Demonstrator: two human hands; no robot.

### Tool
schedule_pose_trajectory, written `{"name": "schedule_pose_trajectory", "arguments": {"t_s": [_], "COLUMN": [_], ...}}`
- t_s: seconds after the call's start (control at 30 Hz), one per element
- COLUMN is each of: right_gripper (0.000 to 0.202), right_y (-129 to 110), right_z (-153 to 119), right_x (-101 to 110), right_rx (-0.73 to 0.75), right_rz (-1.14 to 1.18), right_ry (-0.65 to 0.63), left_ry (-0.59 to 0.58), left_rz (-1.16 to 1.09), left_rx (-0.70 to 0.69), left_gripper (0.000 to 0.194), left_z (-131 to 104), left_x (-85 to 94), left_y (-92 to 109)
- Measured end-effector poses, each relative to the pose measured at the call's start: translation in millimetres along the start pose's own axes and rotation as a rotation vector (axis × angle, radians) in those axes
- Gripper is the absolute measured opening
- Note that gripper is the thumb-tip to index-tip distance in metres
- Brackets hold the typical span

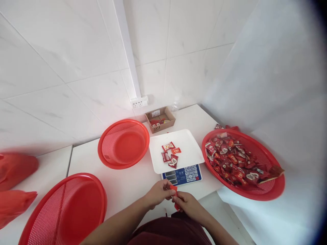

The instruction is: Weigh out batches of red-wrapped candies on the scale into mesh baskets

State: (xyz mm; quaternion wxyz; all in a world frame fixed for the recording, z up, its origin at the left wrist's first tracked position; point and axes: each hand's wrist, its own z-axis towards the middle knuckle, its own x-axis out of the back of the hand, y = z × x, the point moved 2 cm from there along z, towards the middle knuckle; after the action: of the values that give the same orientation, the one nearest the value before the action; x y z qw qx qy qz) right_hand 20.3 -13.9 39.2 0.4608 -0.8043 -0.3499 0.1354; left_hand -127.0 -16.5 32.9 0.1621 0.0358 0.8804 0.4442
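Observation:
My left hand (158,194) and my right hand (188,205) meet near the table's front edge, both closed on one small red packet (174,188). Fingers cover much of it. Just beyond them is a blue-fronted weighing scale (182,175) with a keypad and display windows. On top of the scale rests a white tray (187,141) holding several small wrapped snacks: a cream-and-red one (168,146), a bright red one (176,150) and dark red ones (173,161).
A red basket (277,190) full of red snack packets (232,158) sits right, overhanging the table edge. Two red baskets stand left, one farther (129,146), one nearer (81,207). A cardboard box (163,127) with packets is by the wall. Red bags (17,170) lie far left.

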Motion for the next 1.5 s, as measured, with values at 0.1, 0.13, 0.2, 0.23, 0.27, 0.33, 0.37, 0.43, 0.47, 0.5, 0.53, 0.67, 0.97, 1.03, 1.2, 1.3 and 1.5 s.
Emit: {"name": "schedule_pose_trajectory", "arguments": {"t_s": [0.1, 0.13, 0.2, 0.23, 0.27, 0.33, 0.37, 0.43, 0.47, 0.5, 0.53, 0.67, 0.97, 1.03, 1.2, 1.3, 1.5], "right_gripper": [0.037, 0.038, 0.039, 0.039, 0.038, 0.038, 0.039, 0.044, 0.049, 0.054, 0.06, 0.078, 0.073, 0.071, 0.062, 0.064, 0.055], "right_y": [2, 3, 6, 8, 9, 8, 6, 0, -4, -8, -12, -25, -17, -11, 4, 7, -7], "right_z": [-4, -5, -5, -5, -4, -2, -2, -3, -4, -5, -6, -5, 9, 13, 41, 63, 87], "right_x": [2, 3, 9, 13, 18, 32, 39, 55, 63, 71, 77, 95, 122, 133, 158, 164, 163], "right_rx": [-0.005, -0.01, -0.031, -0.047, -0.062, -0.08, -0.08, -0.063, -0.052, -0.042, -0.031, 0.041, 0.131, 0.138, 0.088, 0.092, 0.305], "right_rz": [0.034, 0.049, 0.081, 0.1, 0.12, 0.18, 0.225, 0.338, 0.397, 0.441, 0.462, 0.356, 0.12, 0.095, 0.071, 0.1, 0.028], "right_ry": [0.003, -0.001, -0.003, 0.003, 0.013, 0.044, 0.057, 0.074, 0.073, 0.064, 0.043, -0.13, -0.381, -0.402, -0.273, -0.191, -0.136], "left_ry": [0.002, 0.009, 0.045, 0.079, 0.119, 0.207, 0.252, 0.336, 0.374, 0.406, 0.423, 0.347, 0.263, 0.338, 0.525, 0.604, 0.715], "left_rz": [0.025, 0.029, 0.017, -0.001, -0.026, -0.092, -0.129, -0.208, -0.248, -0.285, -0.313, -0.301, -0.315, -0.348, -0.422, -0.445, -0.482], "left_rx": [0.023, 0.029, 0.038, 0.043, 0.045, 0.033, 0.024, 0.019, 0.028, 0.043, 0.061, 0.096, 0.111, 0.127, 0.099, 0.07, 0.093], "left_gripper": [0.038, 0.038, 0.04, 0.041, 0.042, 0.042, 0.042, 0.04, 0.04, 0.04, 0.041, 0.053, 0.027, 0.027, 0.028, 0.029, 0.031], "left_z": [2, 3, 5, 6, 7, 9, 10, 11, 11, 11, 11, 13, 32, 36, 35, 27, 6], "left_x": [-5.6, -8.1, -12.4, -13.6, -14.0, -12.8, -11.5, -9.3, -9.2, -10.1, -12.6, -35.2, -78.0, -79.1, -77.1, -77.9, -87.7], "left_y": [2, 3, 6, 8, 11, 17, 21, 28, 31, 34, 37, 46, 61, 62, 65, 65, 56]}}
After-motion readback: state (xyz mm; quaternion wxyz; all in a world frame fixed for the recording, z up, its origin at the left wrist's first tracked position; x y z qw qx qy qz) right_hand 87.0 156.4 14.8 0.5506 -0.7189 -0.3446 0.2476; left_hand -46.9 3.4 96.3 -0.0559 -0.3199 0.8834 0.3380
